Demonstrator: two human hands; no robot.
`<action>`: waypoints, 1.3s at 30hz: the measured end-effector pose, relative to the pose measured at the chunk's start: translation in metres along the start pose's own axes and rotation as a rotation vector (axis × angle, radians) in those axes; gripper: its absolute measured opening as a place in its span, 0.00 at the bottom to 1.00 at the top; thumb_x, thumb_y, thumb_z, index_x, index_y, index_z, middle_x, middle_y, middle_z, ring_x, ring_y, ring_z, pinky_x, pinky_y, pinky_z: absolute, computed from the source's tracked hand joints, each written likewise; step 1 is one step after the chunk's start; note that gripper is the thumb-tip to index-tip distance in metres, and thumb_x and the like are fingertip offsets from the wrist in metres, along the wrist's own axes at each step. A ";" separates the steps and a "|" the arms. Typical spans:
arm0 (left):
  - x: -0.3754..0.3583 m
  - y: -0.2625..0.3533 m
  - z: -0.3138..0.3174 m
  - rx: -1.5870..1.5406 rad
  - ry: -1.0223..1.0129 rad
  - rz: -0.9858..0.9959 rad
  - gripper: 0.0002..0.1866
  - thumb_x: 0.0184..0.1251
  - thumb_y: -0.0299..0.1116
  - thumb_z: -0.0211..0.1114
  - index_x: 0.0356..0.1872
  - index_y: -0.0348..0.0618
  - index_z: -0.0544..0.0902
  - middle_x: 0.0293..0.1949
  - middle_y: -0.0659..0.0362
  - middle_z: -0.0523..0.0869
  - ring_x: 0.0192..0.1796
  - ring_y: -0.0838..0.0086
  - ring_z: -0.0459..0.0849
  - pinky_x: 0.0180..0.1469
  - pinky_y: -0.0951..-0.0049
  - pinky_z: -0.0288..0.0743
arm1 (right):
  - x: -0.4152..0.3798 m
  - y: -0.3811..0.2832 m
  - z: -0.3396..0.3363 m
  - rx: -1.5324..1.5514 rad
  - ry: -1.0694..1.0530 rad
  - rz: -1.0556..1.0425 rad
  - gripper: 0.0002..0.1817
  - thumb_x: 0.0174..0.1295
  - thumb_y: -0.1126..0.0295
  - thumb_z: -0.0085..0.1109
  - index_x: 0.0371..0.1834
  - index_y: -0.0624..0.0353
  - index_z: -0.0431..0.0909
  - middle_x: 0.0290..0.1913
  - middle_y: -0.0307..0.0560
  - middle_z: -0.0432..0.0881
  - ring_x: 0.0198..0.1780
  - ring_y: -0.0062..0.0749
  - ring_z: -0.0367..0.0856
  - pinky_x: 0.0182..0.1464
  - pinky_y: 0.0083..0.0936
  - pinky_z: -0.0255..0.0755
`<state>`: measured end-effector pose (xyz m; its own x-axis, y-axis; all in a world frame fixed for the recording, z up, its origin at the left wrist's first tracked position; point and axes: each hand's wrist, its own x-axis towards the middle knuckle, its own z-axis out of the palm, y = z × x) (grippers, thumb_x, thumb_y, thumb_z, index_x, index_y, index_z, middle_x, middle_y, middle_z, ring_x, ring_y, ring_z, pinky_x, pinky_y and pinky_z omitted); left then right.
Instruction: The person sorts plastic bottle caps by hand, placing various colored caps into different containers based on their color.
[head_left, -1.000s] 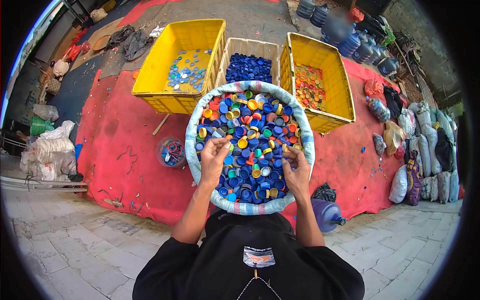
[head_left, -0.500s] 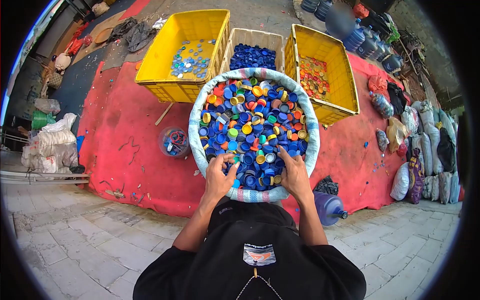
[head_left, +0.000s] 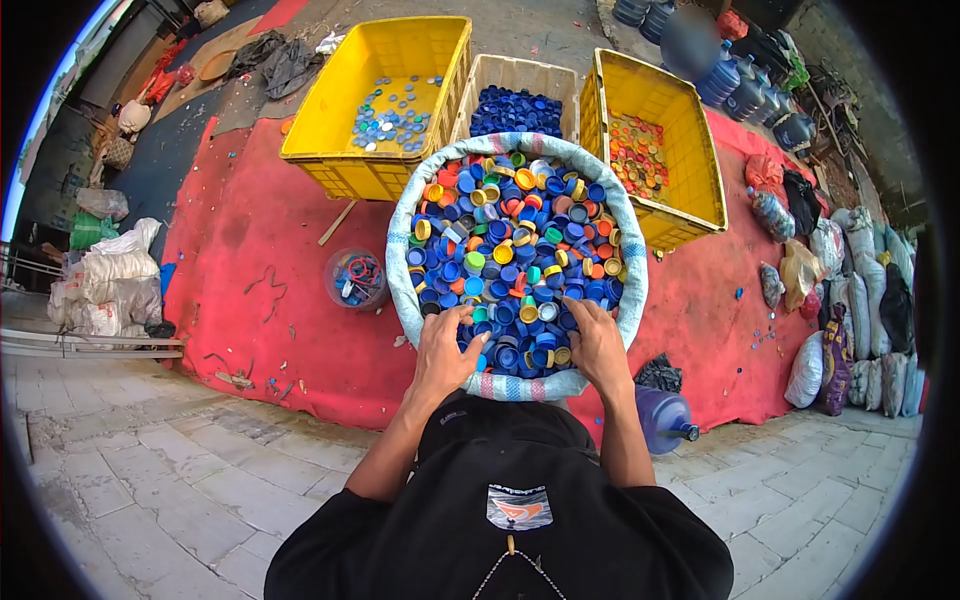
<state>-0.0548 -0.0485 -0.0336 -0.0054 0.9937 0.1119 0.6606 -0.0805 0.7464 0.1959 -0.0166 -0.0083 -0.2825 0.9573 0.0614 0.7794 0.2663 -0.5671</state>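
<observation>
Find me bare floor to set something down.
Red mat left, between tub and left bags, mostly bare; mat right, between sack and right bags, scattered bits aside; paving at lower left. Crowded: the sack, heaped with caps, left hand and right hand at its near side; three crates close behind.

Picture the sack (head_left: pixel 404 240) of mixed caps (head_left: pixel 500 258) as a clock: left hand (head_left: pixel 443 352) around 7, right hand (head_left: pixel 600 348) about 4. Left yellow crate (head_left: pixel 365 55) outside 11, whitish crate (head_left: pixel 525 72) at 12, right yellow crate (head_left: pixel 682 112) like 1:30.
</observation>
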 end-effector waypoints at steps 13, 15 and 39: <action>0.000 0.008 0.008 0.108 0.011 0.060 0.31 0.49 0.33 0.77 0.55 0.34 0.77 0.44 0.52 0.84 0.44 0.59 0.77 0.51 0.61 0.69 | -0.002 0.005 -0.005 1.491 0.184 0.296 0.30 0.57 0.68 0.58 0.64 0.67 0.68 0.47 0.46 0.78 0.44 0.32 0.77 0.46 0.27 0.74; -0.001 0.008 0.010 0.181 0.003 0.045 0.32 0.49 0.34 0.77 0.56 0.34 0.77 0.43 0.53 0.84 0.43 0.59 0.77 0.49 0.61 0.69 | -0.005 -0.001 -0.001 1.852 0.177 0.309 0.30 0.56 0.64 0.57 0.63 0.67 0.69 0.47 0.48 0.78 0.45 0.33 0.78 0.48 0.28 0.74; 0.020 -0.007 -0.041 -1.611 0.102 -0.490 0.10 0.70 0.34 0.58 0.45 0.39 0.79 0.39 0.58 0.82 0.40 0.72 0.82 0.46 0.67 0.79 | 0.010 -0.053 0.050 0.826 -0.079 0.297 0.18 0.57 0.74 0.68 0.49 0.67 0.76 0.35 0.43 0.84 0.28 0.20 0.76 0.29 0.21 0.72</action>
<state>-0.0902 -0.0316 -0.0095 -0.0511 0.9439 -0.3262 -0.8019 0.1560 0.5768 0.1237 -0.0270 -0.0183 -0.1944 0.9552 -0.2230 0.1818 -0.1883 -0.9651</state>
